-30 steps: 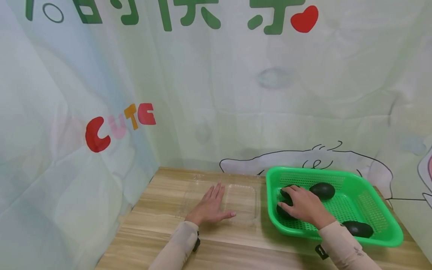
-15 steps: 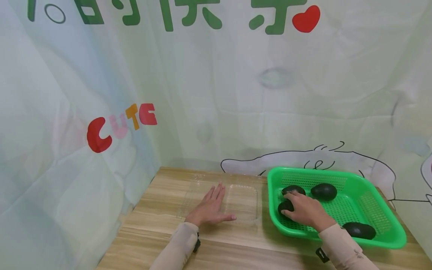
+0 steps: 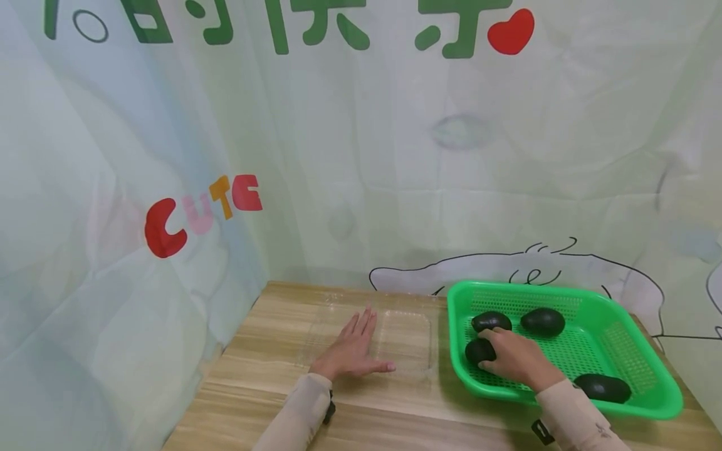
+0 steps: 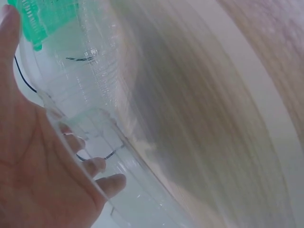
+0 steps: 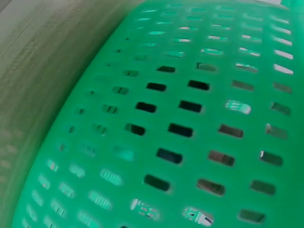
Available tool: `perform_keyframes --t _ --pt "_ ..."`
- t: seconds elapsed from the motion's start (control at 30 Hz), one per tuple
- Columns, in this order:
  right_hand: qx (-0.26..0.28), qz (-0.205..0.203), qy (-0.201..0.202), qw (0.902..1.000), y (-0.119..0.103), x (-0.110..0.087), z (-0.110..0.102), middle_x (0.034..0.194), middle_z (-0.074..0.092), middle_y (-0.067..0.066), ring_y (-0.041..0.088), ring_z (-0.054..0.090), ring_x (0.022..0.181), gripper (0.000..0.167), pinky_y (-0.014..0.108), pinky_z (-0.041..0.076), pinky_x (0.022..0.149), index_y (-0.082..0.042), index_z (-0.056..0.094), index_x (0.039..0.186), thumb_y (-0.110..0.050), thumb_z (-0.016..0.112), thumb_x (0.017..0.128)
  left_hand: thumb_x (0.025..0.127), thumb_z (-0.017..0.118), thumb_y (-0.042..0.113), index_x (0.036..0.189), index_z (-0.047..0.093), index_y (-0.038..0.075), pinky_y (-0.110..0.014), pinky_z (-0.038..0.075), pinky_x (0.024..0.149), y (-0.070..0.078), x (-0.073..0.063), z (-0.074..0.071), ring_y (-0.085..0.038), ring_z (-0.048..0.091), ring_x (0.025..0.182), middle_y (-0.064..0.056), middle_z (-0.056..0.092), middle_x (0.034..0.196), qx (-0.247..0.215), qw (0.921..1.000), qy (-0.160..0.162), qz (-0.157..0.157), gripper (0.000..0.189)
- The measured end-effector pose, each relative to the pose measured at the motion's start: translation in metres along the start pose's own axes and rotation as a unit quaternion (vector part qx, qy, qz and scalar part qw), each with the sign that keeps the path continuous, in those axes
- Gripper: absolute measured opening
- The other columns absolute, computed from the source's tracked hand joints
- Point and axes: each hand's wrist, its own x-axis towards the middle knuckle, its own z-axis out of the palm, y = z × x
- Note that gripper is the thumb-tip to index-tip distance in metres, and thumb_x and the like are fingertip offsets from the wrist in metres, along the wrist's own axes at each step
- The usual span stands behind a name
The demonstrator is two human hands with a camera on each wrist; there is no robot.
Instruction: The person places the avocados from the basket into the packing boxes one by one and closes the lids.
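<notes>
Head view: wood worktop (image 3: 412,426), clear tray (image 3: 406,338) by its back edge, green basket (image 3: 668,401) on the right side, near the right edge. Tray sits just left of basket.

Left hand (image 3: 351,347) is over the tray's left part, palm down. Fingers straight and close together, thumb spread out toward the basket. Left wrist view has some of its fingertips seen through the plastic, palm beside the tray rim; can't tell whether they press on the tray floor.

Right hand (image 3: 516,357) reaches over the basket's front rim to the avocado (image 3: 478,352) at the left wall, toward the front left corner. Fingers and thumb curl round it, pinching it from the side. Can't tell if it bears on the basket floor. Right wrist view is mostly slotted basket wall, dark patches behind some slots.

Three more in the basket: second avocado (image 3: 491,321) at the back left corner, just beyond the pinched one; third avocado (image 3: 544,322) by the back wall, right of the second; fourth avocado (image 3: 603,388) along the front wall, toward the front right corner, beside the right sleeve (image 3: 575,413).

Both cuffs beige, dark strap (image 3: 329,410) at the left wrist. Printed backdrop (image 3: 395,188) stands behind the worktop's back edge, red heart (image 3: 511,31) up top.
</notes>
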Motion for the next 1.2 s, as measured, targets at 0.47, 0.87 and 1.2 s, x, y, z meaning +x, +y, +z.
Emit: perform_keyframes --t 0.47,0.87,1.2 --pt "0.014 0.001 0.001 0.9999 0.003 0.004 0.008 0.124 0.067 0.02 0.036 0.068 0.105 0.062 0.052 0.057 0.079 -0.002 0.065 0.129 -0.031 0.087 0.08 0.081 0.062 0.079 0.163 0.008 0.001 -0.052 0.013 0.125 0.0 0.004 -0.002 -0.043 0.004 0.156 -0.018 -0.001 0.17 -0.01 0.9999 -0.012 -0.006 0.125" --pt "0.013 0.021 -0.011 0.9996 -0.007 0.012 0.013 0.128 0.061 0.029 0.042 0.066 0.107 0.062 0.056 0.056 0.083 0.004 0.059 0.133 -0.026 0.084 0.084 0.079 0.065 0.079 0.162 0.002 0.001 -0.052 0.012 0.126 0.002 0.006 -0.008 -0.043 -0.002 0.156 -0.017 -0.007 0.17 -0.037 0.9983 -0.037 -0.023 0.13" --pt "0.034 0.027 -0.078 0.996 -0.017 0.009 0.012 0.134 0.043 0.042 0.062 0.05 0.116 0.061 0.067 0.048 0.091 0.015 0.039 0.142 -0.015 0.068 0.097 0.077 0.067 0.079 0.162 0.001 0.002 -0.052 0.011 0.126 0.004 0.004 -0.01 -0.043 -0.004 0.155 -0.017 -0.008 0.17 -0.042 0.9975 -0.05 -0.027 0.133"
